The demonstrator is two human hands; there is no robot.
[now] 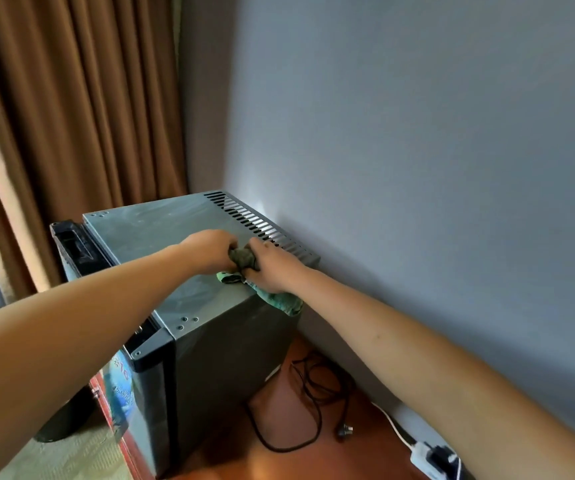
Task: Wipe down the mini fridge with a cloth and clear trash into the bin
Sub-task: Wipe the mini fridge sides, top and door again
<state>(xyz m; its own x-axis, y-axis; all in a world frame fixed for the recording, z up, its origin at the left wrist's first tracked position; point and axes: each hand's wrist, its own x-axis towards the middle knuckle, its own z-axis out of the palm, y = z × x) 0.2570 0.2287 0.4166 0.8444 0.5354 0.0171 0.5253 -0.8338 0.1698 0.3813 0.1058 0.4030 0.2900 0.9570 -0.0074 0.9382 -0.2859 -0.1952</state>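
At five o'clock I saw a black cord (308,407) coiled on the wooden floor (358,452). At centre, my right hand (272,266) and left hand (211,251) both clutched the green cloth (244,258) atop the mini fridge (182,233); at eleven o'clock hung the curtain (71,98).

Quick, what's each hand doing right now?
Left hand: fingers curled, gripping the bunched cloth on the mini fridge top.
Right hand: also gripping the cloth.
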